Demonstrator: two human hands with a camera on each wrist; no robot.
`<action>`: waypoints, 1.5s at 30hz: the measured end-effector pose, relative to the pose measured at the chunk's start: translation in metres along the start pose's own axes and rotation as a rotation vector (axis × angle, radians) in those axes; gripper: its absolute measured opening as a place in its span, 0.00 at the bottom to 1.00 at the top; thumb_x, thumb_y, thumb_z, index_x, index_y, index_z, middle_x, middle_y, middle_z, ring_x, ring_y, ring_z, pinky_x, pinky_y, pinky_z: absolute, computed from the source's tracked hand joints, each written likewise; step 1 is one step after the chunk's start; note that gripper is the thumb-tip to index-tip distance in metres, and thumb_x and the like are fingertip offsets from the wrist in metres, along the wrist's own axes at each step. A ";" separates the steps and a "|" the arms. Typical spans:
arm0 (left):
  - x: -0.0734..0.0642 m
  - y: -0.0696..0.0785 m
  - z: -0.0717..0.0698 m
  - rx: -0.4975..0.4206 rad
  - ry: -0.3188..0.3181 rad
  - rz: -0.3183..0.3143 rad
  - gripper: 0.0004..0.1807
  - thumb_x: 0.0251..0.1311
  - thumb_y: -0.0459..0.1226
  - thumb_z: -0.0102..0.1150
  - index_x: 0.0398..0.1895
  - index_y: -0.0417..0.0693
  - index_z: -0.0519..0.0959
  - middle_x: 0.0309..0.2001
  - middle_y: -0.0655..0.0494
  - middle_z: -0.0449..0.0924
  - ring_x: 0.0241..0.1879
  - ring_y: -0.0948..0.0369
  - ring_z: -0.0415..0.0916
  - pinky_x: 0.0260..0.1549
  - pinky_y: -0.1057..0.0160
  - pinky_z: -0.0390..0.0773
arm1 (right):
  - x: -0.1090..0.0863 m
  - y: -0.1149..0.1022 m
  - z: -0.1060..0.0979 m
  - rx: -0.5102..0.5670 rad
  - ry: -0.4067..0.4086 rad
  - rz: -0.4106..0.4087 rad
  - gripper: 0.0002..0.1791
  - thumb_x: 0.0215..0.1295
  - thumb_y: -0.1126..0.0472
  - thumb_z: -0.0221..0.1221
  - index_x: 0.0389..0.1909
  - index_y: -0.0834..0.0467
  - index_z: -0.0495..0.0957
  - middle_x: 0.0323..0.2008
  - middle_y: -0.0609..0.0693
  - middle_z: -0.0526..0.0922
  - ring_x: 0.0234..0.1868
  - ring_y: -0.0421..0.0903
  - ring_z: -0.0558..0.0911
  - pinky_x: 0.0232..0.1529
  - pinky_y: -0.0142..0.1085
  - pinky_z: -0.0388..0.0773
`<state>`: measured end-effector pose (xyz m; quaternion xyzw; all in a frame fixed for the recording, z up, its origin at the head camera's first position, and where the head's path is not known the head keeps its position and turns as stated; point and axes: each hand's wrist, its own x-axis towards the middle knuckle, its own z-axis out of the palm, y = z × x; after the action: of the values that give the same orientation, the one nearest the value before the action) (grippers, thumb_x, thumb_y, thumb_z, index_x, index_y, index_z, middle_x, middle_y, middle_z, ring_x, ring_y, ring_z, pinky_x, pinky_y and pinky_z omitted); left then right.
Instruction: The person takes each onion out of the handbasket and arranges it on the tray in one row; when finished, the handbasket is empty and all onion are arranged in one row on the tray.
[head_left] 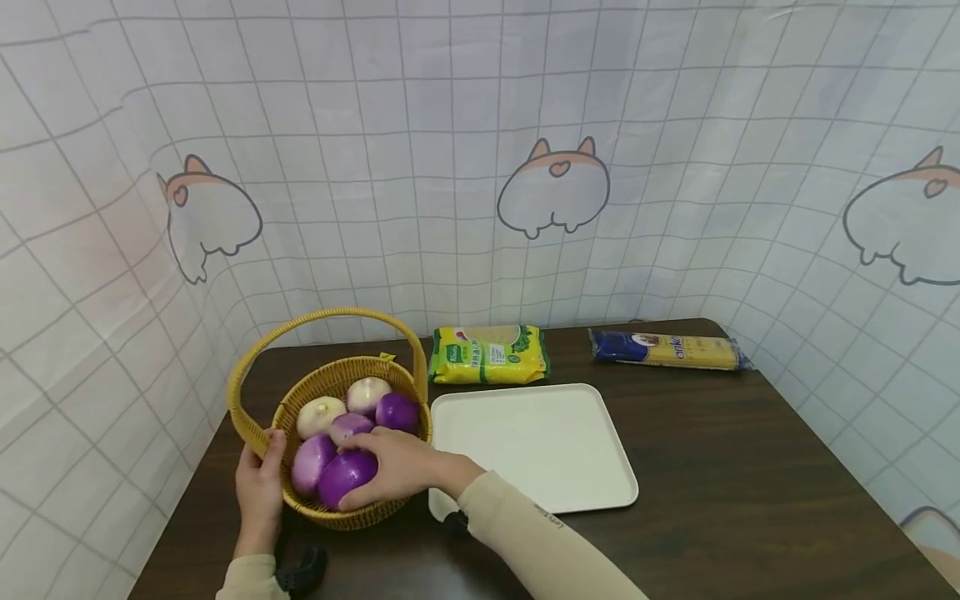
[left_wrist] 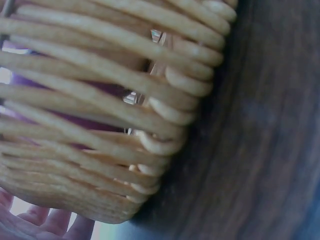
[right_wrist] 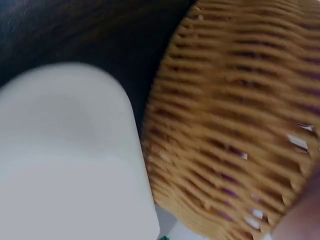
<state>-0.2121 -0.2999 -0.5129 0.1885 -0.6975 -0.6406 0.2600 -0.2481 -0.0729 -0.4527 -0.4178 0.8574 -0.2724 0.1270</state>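
We look down on a dark brown, wood-like surface (head_left: 712,467) with a round yellow woven basket (head_left: 337,520) on its left part. The basket has a tall, curved yellow handle (head_left: 333,313), and the left grip (head_left: 258,487) holds on where that handle meets the rim. We think this stops the basket from sliding or tipping while the other hand is inside it. The right grip (head_left: 401,467) reaches over the rim and is clamped on a shiny dark purple round vegetable (head_left: 347,481), which looks like an onion. That vegetable sits in the near part of the basket, and we think the thumb and fingers go round it because it is fat, smooth and easy to drop. Next to it we see a pale purple round vegetable (head_left: 313,465), and farther back are two round white vegetables (head_left: 321,417) and two more purple ones (head_left: 397,412). The basket wall goes all round them, so they should not roll away. Just beside the basket lies a flat white tray (head_left: 540,442), but we cannot tell if they touch. Behind the tray we see a bright yellow and green packet (head_left: 487,357), and a long blue and yellow packet (head_left: 667,350) lies at the back right, both well out of the way of our busy hands
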 end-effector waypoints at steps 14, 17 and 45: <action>0.001 -0.001 -0.002 0.020 -0.004 0.001 0.16 0.68 0.45 0.57 0.51 0.45 0.75 0.37 0.73 0.73 0.42 0.68 0.67 0.40 0.76 0.64 | -0.041 0.019 -0.014 0.334 0.228 -0.100 0.39 0.57 0.46 0.68 0.69 0.45 0.63 0.62 0.46 0.67 0.57 0.41 0.72 0.51 0.34 0.74; 0.002 0.003 -0.002 0.052 -0.025 -0.005 0.19 0.67 0.44 0.58 0.53 0.40 0.73 0.38 0.70 0.73 0.41 0.66 0.67 0.40 0.73 0.64 | -0.050 0.023 -0.018 0.395 0.270 -0.113 0.39 0.57 0.48 0.68 0.69 0.46 0.63 0.61 0.48 0.67 0.57 0.42 0.73 0.51 0.36 0.75; 0.014 0.002 -0.010 0.102 -0.132 0.068 0.16 0.64 0.39 0.62 0.45 0.36 0.70 0.35 0.62 0.70 0.36 0.65 0.67 0.37 0.71 0.66 | -0.092 0.103 -0.006 0.504 0.587 0.310 0.45 0.54 0.53 0.72 0.71 0.55 0.61 0.65 0.59 0.67 0.54 0.56 0.76 0.52 0.48 0.77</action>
<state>-0.2166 -0.3162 -0.5093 0.1352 -0.7508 -0.6061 0.2252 -0.2607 0.0534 -0.5078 -0.1442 0.8165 -0.5589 0.0151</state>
